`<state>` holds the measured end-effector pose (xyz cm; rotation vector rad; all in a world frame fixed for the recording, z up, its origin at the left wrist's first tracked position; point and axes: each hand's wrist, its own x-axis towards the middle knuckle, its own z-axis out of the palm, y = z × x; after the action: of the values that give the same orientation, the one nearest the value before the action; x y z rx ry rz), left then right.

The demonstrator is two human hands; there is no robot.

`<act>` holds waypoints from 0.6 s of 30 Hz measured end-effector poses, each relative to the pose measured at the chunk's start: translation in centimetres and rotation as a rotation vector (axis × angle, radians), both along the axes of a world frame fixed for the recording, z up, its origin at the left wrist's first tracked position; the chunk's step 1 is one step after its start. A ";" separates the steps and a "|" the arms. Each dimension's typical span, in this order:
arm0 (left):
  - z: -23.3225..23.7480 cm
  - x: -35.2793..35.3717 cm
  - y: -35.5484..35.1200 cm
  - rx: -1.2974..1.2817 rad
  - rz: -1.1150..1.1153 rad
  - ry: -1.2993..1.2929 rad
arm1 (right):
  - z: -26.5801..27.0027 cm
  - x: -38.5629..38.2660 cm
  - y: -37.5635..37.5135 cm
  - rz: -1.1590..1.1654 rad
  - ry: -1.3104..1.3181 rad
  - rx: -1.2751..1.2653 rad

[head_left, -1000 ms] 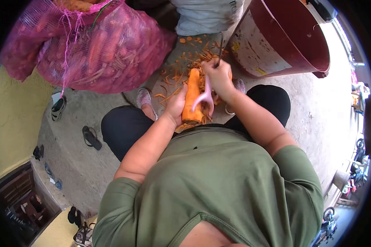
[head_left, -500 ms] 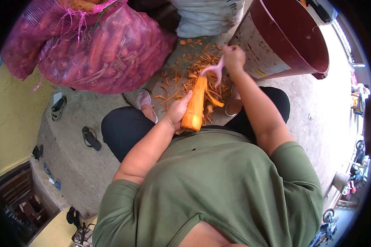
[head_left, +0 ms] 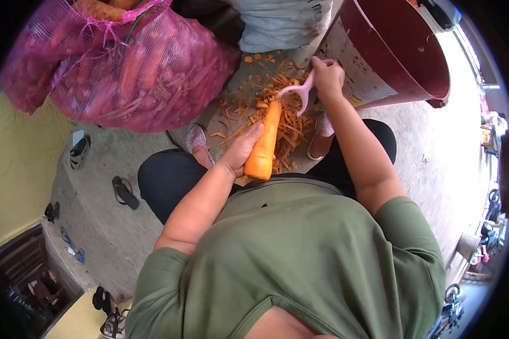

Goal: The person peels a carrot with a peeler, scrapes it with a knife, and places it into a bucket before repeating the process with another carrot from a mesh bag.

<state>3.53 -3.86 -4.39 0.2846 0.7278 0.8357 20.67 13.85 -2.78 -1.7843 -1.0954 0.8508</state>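
A peeled orange carrot (head_left: 264,148) slants away from my body, its thick end near my waist. My left hand (head_left: 244,151) is wrapped round its lower half. My right hand (head_left: 328,78) grips the handle of a pink peeler (head_left: 303,91), whose head is at the carrot's narrow far tip. On the floor beyond and beneath them lies a pile of orange peelings (head_left: 288,127).
Pink mesh sacks of carrots (head_left: 136,73) stand at the upper left, a white sack (head_left: 283,25) at the top. A large dark red bin (head_left: 379,53) is just beyond my right hand. Loose sandals (head_left: 125,192) lie at the left.
The strip of peel hanging beside the carrot is gone from it. The carrot has turned and tilted slightly, its thick end shifting left. My right hand has moved slightly right with the peeler.
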 end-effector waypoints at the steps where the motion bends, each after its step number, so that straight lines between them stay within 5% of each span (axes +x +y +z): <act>1: -0.1 -0.2 0.2 -0.028 0.021 -0.020 | 0.9 -0.8 -1.4 0.093 0.032 -0.008; 6: 0.4 0.3 0.7 -0.112 0.121 -0.149 | 2.7 -4.1 -9.4 0.483 0.127 -0.026; 12: -0.4 0.7 -0.4 -0.105 0.063 -0.064 | -3.6 0.2 1.4 0.036 -0.431 0.201; 14: 0.0 0.3 -0.1 -0.097 0.084 -0.082 | -3.4 2.8 3.7 -0.134 -0.380 0.073; 18: 0.2 0.0 0.8 -0.140 0.169 -0.066 | 2.2 -1.2 -2.7 0.173 -0.004 0.057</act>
<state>3.49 -3.08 -4.22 0.0704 0.7522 0.9452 19.46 11.19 -0.59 -1.6624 -1.2788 0.9091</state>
